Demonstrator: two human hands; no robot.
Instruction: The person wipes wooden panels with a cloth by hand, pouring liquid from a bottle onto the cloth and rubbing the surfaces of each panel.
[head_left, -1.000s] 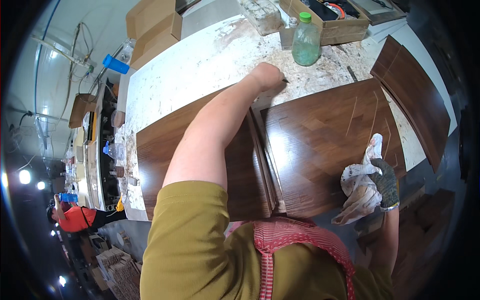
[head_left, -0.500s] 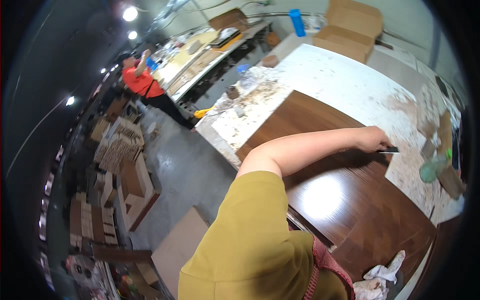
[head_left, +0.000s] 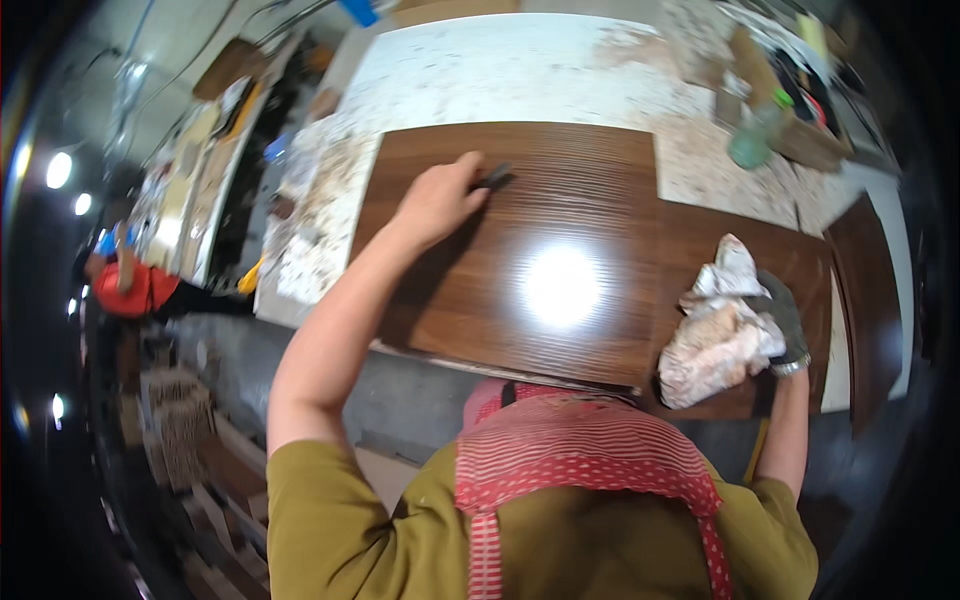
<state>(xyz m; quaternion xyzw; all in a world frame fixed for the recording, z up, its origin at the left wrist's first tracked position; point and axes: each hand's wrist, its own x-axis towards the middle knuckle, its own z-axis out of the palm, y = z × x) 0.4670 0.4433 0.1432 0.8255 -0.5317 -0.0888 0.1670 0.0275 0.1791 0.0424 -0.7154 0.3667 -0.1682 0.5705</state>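
Observation:
My left hand (head_left: pixel 438 203) is closed around a small dark flat tool (head_left: pixel 494 177), held above the upper left part of a brown wood-grain panel (head_left: pixel 600 210). The tool is blurred, and its exact kind does not show. My right hand (head_left: pixel 786 318) wears a dark glove and grips a crumpled white rag (head_left: pixel 722 342) with brown stains. That rag rests on a second brown panel (head_left: pixel 690 235), which lies to the right of the first. A bright light reflects off the first panel's glossy face.
A white stained worktable (head_left: pixel 500 70) lies under the panels. A green bottle (head_left: pixel 757 135) and an open cardboard box (head_left: pixel 810 145) stand at the far right. Another brown panel (head_left: pixel 868 290) is at the right edge. A person in red (head_left: pixel 135 288) stands at the left.
My view has turned right and down. My left hand has moved from the panel's right side toward its upper left, still holding the tool. My gloved right hand has come into view with the rag.

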